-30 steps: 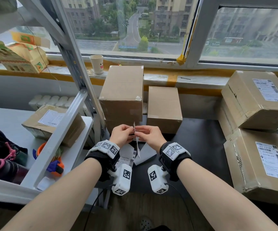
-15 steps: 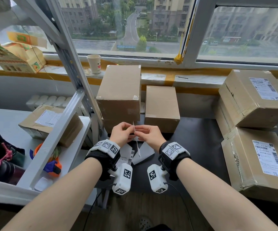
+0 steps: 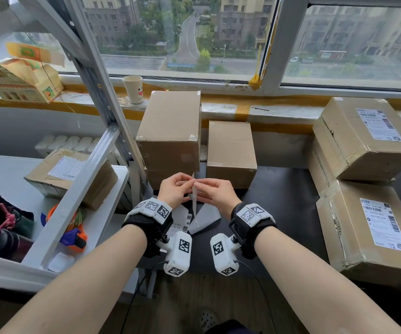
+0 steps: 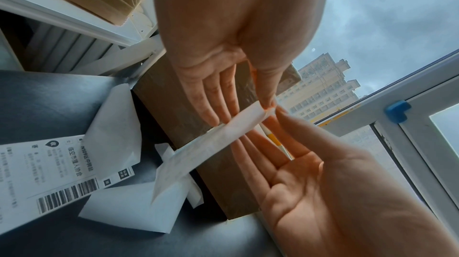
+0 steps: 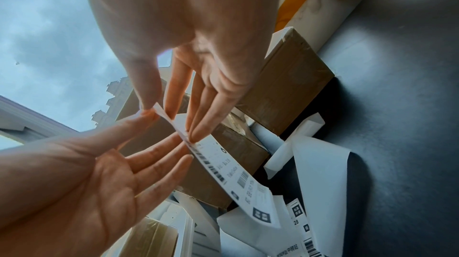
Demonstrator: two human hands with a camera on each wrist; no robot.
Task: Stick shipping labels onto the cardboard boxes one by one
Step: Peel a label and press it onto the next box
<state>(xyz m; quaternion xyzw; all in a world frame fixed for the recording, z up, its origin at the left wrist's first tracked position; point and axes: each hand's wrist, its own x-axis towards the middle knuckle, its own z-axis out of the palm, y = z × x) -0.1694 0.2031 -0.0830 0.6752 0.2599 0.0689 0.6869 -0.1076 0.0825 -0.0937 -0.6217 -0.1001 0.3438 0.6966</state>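
A white shipping label [image 3: 195, 203] hangs edge-on between my hands, above the dark table. My left hand [image 3: 175, 189] pinches its top corner with thumb and fingertips [image 4: 267, 106], the other fingers straight behind the paper. My right hand [image 3: 215, 192] pinches the same top edge from the other side with its thumb [image 5: 149, 102]. The printed barcode side of the label [image 5: 223, 175] faces the right wrist view, the blank side [image 4: 211, 149] the left wrist view. Just behind my hands stand a tall unlabelled box [image 3: 170, 131] and a lower unlabelled box [image 3: 230, 150].
Another printed label [image 3: 182, 225] and loose white backing paper [image 3: 206, 215] lie on the table [image 3: 286, 213] under my hands. Two labelled boxes [image 3: 368, 136] [image 3: 372, 232] are stacked at the right. A labelled box [image 3: 69, 174] sits on the metal shelf at left; a paper cup [image 3: 133, 89] stands on the sill.
Both hands stay together pinching the label's top edge. Only the view has shifted slightly.
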